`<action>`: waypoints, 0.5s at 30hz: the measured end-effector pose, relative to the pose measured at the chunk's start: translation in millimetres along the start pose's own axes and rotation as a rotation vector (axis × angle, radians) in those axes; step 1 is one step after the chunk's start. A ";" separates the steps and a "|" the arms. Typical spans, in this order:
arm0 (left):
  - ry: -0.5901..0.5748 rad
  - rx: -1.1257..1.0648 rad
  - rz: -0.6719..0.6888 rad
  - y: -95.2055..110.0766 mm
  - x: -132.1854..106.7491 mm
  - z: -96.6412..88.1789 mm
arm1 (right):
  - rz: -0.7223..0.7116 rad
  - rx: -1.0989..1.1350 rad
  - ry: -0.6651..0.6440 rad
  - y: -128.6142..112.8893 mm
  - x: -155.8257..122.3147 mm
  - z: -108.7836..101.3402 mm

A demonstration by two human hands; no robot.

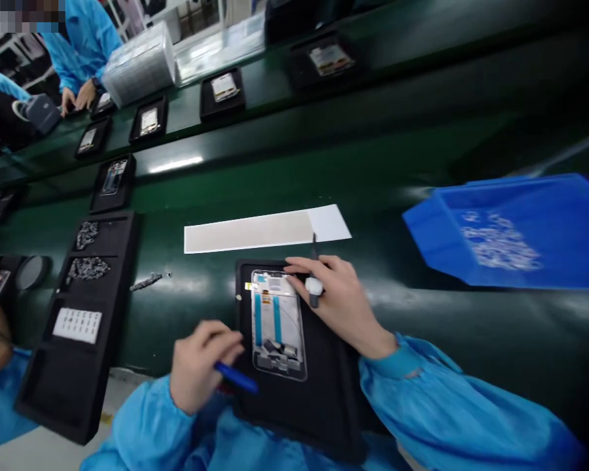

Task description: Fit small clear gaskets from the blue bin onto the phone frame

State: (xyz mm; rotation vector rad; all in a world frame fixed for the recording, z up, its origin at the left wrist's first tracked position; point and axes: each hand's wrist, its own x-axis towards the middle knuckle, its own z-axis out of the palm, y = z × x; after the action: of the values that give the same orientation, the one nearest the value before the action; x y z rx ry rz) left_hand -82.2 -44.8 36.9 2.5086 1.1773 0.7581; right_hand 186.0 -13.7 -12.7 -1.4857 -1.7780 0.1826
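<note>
An opened phone frame (278,324), white with two blue strips inside, lies on a black tray (319,392) at the near edge of the green belt. My left hand (199,373) is closed around a blue pen-like tool (235,377) just left of the phone's lower end. My right hand (338,297) rests on the tray at the phone's upper right corner, fingers on its top edge, gripping a thin dark tool with a white collar (314,286).
A long white sheet (265,230) lies beyond the tray. A black compartment tray (81,314) with small parts stands at left. A blue bin (515,229) sits at right. Several trays with phones line the far belt (324,157). Co-workers in blue sleeves sit at far left.
</note>
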 end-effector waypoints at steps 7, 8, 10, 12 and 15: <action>0.185 0.412 -0.374 -107.8 22.2 -31.4 | 0.022 0.047 -0.127 0.9 7.3 -4.3; 0.161 0.430 -0.390 -114.7 24.7 -30.1 | 0.021 0.055 -0.131 1.4 7.3 -4.9; 0.117 0.451 -0.408 -120.7 28.3 -26.7 | 0.017 0.067 -0.123 1.1 7.0 -6.9; 0.115 0.413 -0.391 -118.5 30.1 -24.8 | 0.034 0.082 -0.095 -3.8 7.5 -10.6; 0.169 0.210 -0.352 -105.5 31.3 -24.8 | 0.120 0.186 -0.078 -24.0 13.1 -16.6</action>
State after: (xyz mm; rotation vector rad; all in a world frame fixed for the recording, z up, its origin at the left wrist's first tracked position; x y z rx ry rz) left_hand -146.2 46.8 21.3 2.3274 1.7815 0.7964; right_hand 178.3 -15.4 18.2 -1.4672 -1.6836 0.4601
